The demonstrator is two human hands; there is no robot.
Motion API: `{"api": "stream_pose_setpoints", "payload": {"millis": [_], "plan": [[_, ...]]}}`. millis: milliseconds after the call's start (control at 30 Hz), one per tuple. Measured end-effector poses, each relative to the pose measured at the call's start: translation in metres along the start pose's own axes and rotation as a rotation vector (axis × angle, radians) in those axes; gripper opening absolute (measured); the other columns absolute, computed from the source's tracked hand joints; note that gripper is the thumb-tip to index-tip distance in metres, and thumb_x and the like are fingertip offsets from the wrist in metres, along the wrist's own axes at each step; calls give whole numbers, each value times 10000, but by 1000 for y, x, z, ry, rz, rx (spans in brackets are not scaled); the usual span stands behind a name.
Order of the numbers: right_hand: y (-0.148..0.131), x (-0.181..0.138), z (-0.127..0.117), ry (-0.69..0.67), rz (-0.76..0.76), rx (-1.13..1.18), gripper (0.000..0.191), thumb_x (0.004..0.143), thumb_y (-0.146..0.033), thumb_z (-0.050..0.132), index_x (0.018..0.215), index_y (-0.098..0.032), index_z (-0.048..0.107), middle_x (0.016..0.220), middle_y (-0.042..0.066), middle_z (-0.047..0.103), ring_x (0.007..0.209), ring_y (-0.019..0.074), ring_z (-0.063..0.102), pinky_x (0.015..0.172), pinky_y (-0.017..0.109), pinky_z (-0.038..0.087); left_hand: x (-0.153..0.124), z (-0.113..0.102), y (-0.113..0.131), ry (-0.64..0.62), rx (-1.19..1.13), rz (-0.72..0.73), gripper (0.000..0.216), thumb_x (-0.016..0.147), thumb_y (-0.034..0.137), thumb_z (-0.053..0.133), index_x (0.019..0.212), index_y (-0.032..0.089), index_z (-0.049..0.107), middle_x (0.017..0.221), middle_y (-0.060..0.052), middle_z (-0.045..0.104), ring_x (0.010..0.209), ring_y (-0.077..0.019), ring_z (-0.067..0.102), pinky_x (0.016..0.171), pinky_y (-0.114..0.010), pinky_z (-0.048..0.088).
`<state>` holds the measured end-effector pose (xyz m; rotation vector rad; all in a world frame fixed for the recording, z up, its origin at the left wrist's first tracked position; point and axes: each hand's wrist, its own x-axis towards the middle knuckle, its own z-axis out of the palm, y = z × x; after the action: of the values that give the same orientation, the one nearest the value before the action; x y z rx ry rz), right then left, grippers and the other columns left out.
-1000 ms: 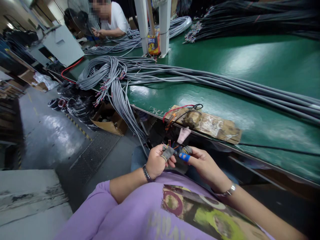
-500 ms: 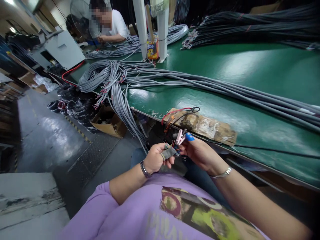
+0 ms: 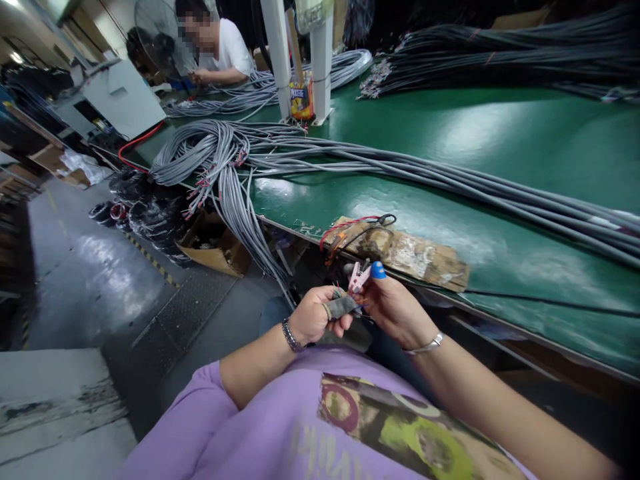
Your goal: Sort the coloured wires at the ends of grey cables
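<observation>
My left hand (image 3: 317,317) is closed around the ends of several thin coloured wires (image 3: 356,307), in front of my purple shirt. A grey wrap (image 3: 341,307) covers one of its fingers. Close on the right, my right hand (image 3: 393,303) has a blue cover on the thumb and its fingertips beside the wires. A pale pink clip (image 3: 358,278) sits between that thumb and the fingers and appears gripped there. My fingers partly hide the wire ends and the clip's lower part.
A stained wooden board (image 3: 415,257) with red and black leads lies along the green table's (image 3: 500,147) front edge. Grey cables (image 3: 380,160) run across the table, some hanging over its edge. A cardboard box (image 3: 215,250) stands below. Across the table sits a co-worker (image 3: 230,53).
My right hand has moved slightly left, closer to my left hand. The pink clip has turned a little between the hands. The whole view has shifted slightly.
</observation>
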<state>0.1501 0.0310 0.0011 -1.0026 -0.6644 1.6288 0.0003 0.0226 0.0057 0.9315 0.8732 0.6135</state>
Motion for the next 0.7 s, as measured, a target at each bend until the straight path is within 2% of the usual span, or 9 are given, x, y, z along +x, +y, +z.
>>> {"api": "stream_pose_setpoints", "payload": {"millis": [167,333,700], "plan": [[-1,1,3,34,-37,-7,507,663,-700,647,680,-196,600,616,19,559,539,133,479,515,275,435,1,1,-2,6,-11,-17,516,582,594,735,731,136,549,515,23,563,343,-59,457,343,-177,291],[0,0,4,48,-7,55,489,620,-668,710,683,-191,617,615,18,568,546,131,487,525,272,448,0,2,-3,17,-17,-16,499,585,577,741,697,138,532,507,19,568,333,-59,460,332,-174,294],[1,0,2,34,-29,37,468,690,-658,660,676,-193,612,609,4,552,534,124,473,548,277,441,-5,1,-3,-13,-6,32,511,614,604,725,700,138,536,514,17,572,338,-64,470,341,-177,320]]}}
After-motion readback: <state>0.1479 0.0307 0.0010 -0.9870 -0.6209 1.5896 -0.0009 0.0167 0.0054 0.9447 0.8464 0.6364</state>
